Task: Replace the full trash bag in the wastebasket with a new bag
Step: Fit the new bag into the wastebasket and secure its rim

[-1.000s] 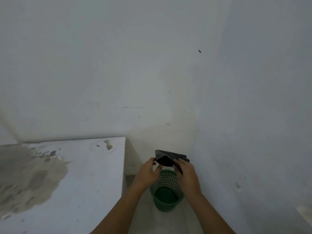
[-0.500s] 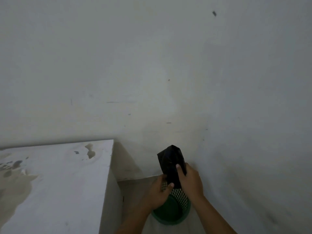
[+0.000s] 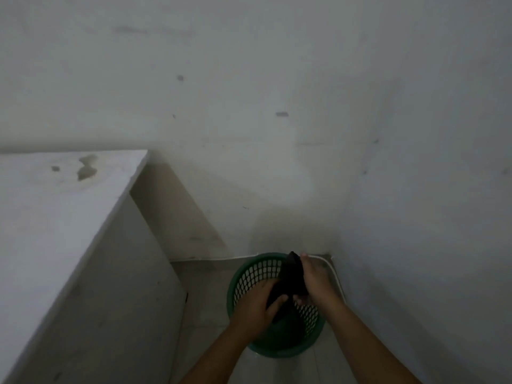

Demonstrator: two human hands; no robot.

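Both grips, left hand [image 3: 256, 306] and right hand [image 3: 313, 278], closed around folded black plastic bag [image 3: 291, 278]; below, round green mesh basket [image 3: 249, 275].

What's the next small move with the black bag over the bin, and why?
Probably pull the two hands apart to open the bag's mouth. The black bag looks folded and closed, gripped by the left hand low and the right hand alongside, above the green wastebasket, whose mesh wall shows bare with no liner in it.

Tiled floor [image 3: 205, 286] — green wastebasket [image 3: 249, 275] on it.
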